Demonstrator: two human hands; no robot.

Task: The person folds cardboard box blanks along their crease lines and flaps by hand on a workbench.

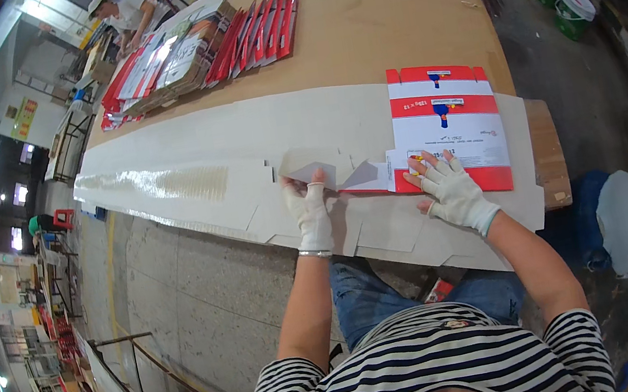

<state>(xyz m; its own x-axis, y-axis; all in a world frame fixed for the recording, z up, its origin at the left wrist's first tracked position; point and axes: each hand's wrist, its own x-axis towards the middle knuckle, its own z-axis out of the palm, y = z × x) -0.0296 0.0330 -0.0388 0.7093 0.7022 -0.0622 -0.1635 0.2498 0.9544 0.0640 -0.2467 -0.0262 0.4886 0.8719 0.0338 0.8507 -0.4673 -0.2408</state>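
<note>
A flat red-and-white printed carton [448, 134] with small blue pictures lies on the right part of the worktable. My right hand [457, 194], in a pale fingerless glove, rests on its lower part with the fingers spread. From the carton's lower left a narrow red-and-white flap [366, 188] reaches toward my left hand [310, 211]. That hand wears a matching glove and stands at the flap's left end, thumb and fingers apart; I see nothing held in it. Beneath both hands lies pale grey cardboard [223, 140], with dark shadows near the left fingertips.
Stacked folded cartons [185, 56] and a row of red ones [256, 37] lie at the far left of the table. Brown board [384, 16] covers its far part. A co-worker [125, 16] stands beyond. Buckets [574, 11] stand at the right, near a blue bin [593, 217].
</note>
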